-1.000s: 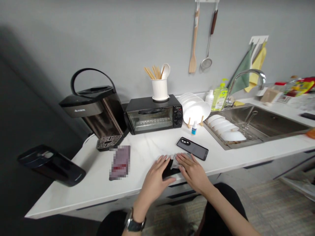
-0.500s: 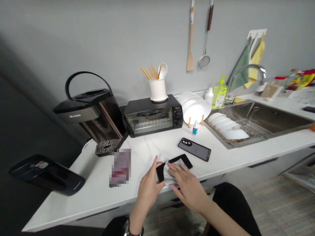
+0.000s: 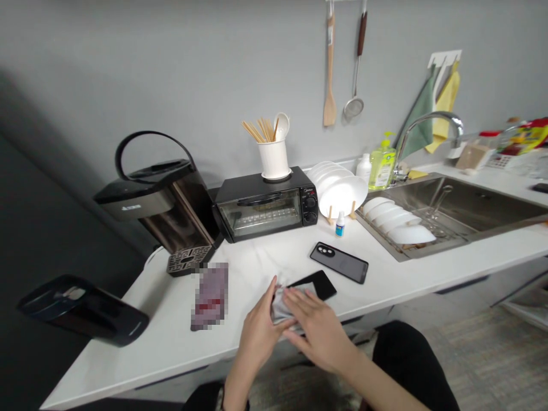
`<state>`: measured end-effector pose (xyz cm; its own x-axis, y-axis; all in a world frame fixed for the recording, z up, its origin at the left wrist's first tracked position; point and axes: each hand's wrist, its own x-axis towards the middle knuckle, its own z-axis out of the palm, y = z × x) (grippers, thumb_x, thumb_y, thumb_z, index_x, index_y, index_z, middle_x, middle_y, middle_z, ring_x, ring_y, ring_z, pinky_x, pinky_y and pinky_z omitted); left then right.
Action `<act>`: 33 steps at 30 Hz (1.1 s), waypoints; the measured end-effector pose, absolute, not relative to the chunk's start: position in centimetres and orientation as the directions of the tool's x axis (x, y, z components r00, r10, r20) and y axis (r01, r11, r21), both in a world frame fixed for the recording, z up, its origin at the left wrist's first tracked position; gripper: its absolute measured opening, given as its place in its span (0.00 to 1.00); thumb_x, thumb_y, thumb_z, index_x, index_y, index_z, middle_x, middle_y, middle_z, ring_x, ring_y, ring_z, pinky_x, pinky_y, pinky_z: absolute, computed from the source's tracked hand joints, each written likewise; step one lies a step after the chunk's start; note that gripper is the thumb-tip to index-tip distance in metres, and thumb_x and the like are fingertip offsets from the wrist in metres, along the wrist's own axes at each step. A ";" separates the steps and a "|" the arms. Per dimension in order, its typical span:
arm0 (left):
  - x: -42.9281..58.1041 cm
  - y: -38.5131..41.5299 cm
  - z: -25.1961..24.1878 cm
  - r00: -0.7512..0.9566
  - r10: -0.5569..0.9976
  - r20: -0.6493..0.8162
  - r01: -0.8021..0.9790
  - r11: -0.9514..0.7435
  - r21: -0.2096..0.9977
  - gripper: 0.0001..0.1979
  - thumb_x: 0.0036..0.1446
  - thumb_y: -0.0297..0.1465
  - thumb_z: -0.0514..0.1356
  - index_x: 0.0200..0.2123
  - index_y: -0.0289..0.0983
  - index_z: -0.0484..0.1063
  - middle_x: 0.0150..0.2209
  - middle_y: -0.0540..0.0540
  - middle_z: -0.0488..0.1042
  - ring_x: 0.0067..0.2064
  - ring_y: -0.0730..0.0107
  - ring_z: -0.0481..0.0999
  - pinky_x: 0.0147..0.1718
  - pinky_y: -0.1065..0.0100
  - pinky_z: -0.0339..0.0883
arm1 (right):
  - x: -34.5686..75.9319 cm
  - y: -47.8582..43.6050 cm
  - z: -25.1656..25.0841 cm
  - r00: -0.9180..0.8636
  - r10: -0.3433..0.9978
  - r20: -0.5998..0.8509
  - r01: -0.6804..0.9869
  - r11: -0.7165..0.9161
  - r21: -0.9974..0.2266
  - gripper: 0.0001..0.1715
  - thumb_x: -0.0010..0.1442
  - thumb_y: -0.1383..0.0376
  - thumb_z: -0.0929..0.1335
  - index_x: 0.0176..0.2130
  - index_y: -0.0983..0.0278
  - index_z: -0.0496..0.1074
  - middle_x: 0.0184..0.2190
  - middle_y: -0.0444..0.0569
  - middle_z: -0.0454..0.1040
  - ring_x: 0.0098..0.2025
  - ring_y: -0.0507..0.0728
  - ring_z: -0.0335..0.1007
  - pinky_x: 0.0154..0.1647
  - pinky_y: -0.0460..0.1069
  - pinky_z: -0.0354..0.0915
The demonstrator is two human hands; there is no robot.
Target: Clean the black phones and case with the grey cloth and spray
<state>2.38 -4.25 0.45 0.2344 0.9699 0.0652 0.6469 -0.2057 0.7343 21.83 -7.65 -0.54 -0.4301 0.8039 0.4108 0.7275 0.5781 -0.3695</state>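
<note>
A black phone (image 3: 325, 286) lies at the counter's front edge, partly covered by a light grey cloth (image 3: 279, 309). My left hand (image 3: 258, 330) grips the phone's left end between thumb and fingers. My right hand (image 3: 317, 326) presses the cloth onto the phone with its fingers, and the palm hides part of both. Just behind sits a dark phone case (image 3: 339, 262) with a camera cutout. A small white spray bottle with a blue label (image 3: 339, 226) stands upright beyond the case.
To the left are a blurred purple packet (image 3: 212, 295), a dark bin-like container (image 3: 83, 311) and a water dispenser (image 3: 171, 208). A toaster oven (image 3: 265, 205) stands behind. On the right, plates (image 3: 342, 194) sit in a rack beside the sink (image 3: 471, 228), which holds bowls.
My right hand has slid the cloth leftward over the phone, covering the left end that showed black before. My left hand keeps its hold. The view has shifted slightly.
</note>
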 end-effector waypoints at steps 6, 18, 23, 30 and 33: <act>3.2 -4.6 1.0 0.217 0.971 0.098 0.668 -0.221 0.711 0.49 0.56 0.34 0.69 0.75 0.49 0.48 0.66 0.49 0.72 0.65 0.57 0.73 0.64 0.58 0.63 | 26.6 -5.7 -1.9 -0.215 0.851 0.479 0.895 0.368 -0.252 0.43 0.71 0.46 0.65 0.70 0.74 0.61 0.70 0.66 0.61 0.71 0.72 0.60 0.71 0.70 0.58; 3.2 -4.5 1.1 0.210 0.974 0.084 0.680 -0.207 0.704 0.51 0.54 0.30 0.68 0.76 0.49 0.45 0.66 0.48 0.72 0.65 0.58 0.73 0.63 0.59 0.64 | 26.5 -7.5 -0.8 -0.363 0.847 0.387 0.816 0.490 -0.307 0.40 0.72 0.48 0.65 0.72 0.67 0.59 0.72 0.58 0.59 0.73 0.65 0.58 0.72 0.65 0.59; 3.4 -4.4 1.2 0.201 0.977 0.071 0.689 -0.192 0.699 0.49 0.55 0.33 0.68 0.75 0.50 0.48 0.66 0.48 0.72 0.64 0.57 0.74 0.63 0.60 0.65 | 24.1 -6.9 -1.5 -0.249 0.858 0.449 0.879 0.394 -0.267 0.49 0.68 0.43 0.67 0.71 0.76 0.59 0.72 0.68 0.57 0.75 0.72 0.51 0.74 0.71 0.51; 3.2 -4.4 0.9 0.181 0.983 0.038 0.724 -0.159 0.671 0.52 0.54 0.25 0.64 0.76 0.47 0.42 0.67 0.45 0.71 0.65 0.57 0.74 0.61 0.60 0.67 | 21.5 -8.3 -0.8 -0.435 0.800 0.412 0.742 0.578 -0.340 0.45 0.69 0.44 0.67 0.72 0.67 0.60 0.72 0.58 0.61 0.73 0.64 0.57 0.74 0.63 0.55; 3.5 -4.5 1.2 0.203 0.977 0.069 0.684 -0.192 0.704 0.54 0.55 0.31 0.68 0.76 0.50 0.39 0.66 0.49 0.72 0.65 0.58 0.73 0.63 0.59 0.64 | 26.2 -7.2 -1.0 -0.334 0.848 0.411 0.835 0.468 -0.288 0.37 0.73 0.51 0.65 0.71 0.67 0.62 0.71 0.59 0.62 0.72 0.66 0.60 0.72 0.66 0.58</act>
<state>3.45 -4.54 1.25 0.2025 0.9768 0.0694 0.6837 -0.1918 0.7041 26.20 -7.23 -0.96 -0.3337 0.8482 0.4114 0.8352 0.4684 -0.2883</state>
